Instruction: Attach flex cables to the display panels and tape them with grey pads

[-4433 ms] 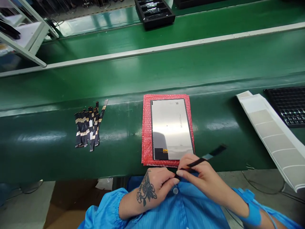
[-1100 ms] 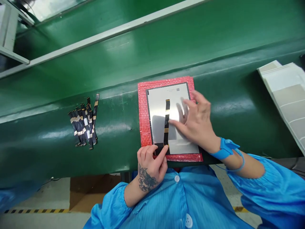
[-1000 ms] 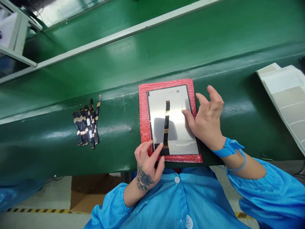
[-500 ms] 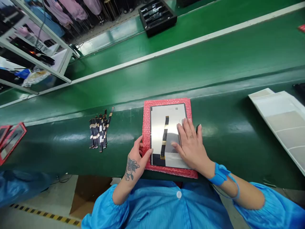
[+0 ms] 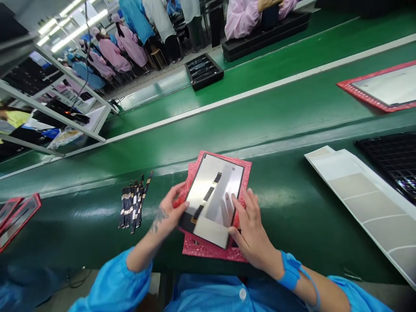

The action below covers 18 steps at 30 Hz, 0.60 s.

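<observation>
A display panel [image 5: 208, 229] with a pale, shiny back lies on pink bubble wrap [image 5: 248, 170], tilted and turned clockwise. A black ribbon cable [image 5: 208, 195] with gold bands runs lengthwise along the panel. My left hand [image 5: 170, 210] grips the panel's left edge together with its wrap, thumb on top. My right hand [image 5: 251, 229] is at the right edge, fingers apart, thumb and index finger at the panel's surface; they are mirrored in it. More pink bubble wrap [image 5: 208, 251] shows beneath, on the green bench. Left of my hands lies a pile of ribbon cables [image 5: 131, 206].
To the right lie white marked sheets [image 5: 360, 199] and a black tray with a grid [image 5: 393, 160]. Another wrapped panel [image 5: 386, 89] is on the green belt. More red-edged panels [image 5: 19, 221] lie far left. Across the line is a black tray [image 5: 204, 71]; people sit beyond.
The panel and its wrap have been lifted and turned clockwise, revealing another wrap below. My right hand has shifted from lying flat on the panel to its right edge. The view has tilted up.
</observation>
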Motion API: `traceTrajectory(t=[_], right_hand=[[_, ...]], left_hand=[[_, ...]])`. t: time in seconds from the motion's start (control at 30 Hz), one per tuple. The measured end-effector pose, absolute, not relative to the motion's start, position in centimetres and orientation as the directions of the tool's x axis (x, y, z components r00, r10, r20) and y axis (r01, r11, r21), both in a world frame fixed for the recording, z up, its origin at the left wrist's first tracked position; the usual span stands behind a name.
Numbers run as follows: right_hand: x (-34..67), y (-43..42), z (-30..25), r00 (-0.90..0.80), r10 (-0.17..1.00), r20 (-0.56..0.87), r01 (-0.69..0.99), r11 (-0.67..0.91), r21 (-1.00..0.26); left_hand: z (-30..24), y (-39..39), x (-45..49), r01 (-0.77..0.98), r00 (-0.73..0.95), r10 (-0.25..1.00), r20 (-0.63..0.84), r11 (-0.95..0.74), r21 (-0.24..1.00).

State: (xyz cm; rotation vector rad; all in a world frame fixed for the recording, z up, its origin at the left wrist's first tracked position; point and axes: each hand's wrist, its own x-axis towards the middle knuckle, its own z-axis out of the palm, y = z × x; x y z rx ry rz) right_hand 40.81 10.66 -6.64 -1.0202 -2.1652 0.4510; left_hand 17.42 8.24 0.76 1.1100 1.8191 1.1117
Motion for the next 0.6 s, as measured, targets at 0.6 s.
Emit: traceTrajectory(t=[0.6], right_hand=[[58.0,9.0,-6.6,0.085,0.956,0.282,0.788,0.108,-0.606]], left_hand=[[5.6,34.9,2.6,0.811,-0.198,0.98,-0.005,0.167,0.561]])
